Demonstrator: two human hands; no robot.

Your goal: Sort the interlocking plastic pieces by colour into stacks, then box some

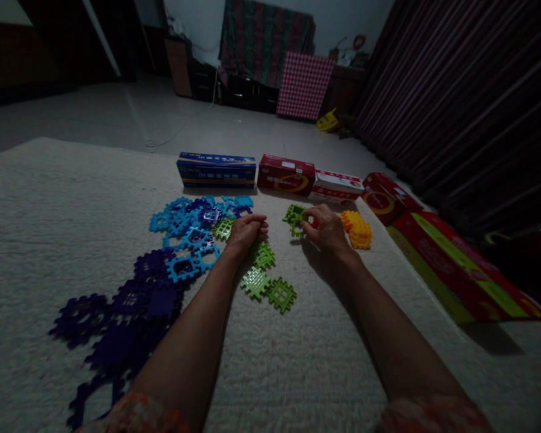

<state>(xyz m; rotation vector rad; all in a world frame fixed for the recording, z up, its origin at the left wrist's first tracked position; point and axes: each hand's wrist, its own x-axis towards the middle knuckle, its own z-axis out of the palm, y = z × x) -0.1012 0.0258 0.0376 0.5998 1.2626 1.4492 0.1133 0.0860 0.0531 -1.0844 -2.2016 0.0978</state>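
On a pale carpet (49, 210) lie flat plastic interlocking tiles. My left hand (246, 231) is curled shut, resting on green tiles (264, 257); what its fingers hold is hidden. My right hand (327, 227) pinches a small stack of green tiles (294, 218), with a bit of red showing at the fingers. Two more green tiles (269, 288) lie nearer to me. Light blue tiles (187, 231) spread to the left of my left hand. Dark purple tiles (126, 319) lie at the near left. A yellow-orange stack (357, 230) sits just right of my right hand.
A row of boxes stands beyond the tiles: a blue box (216, 169), a red box (286, 174), a white-and-red box (336, 185), and further red boxes (455, 264) along the right. A dark curtain (469, 96) hangs at the right. Bare floor and furniture lie beyond.
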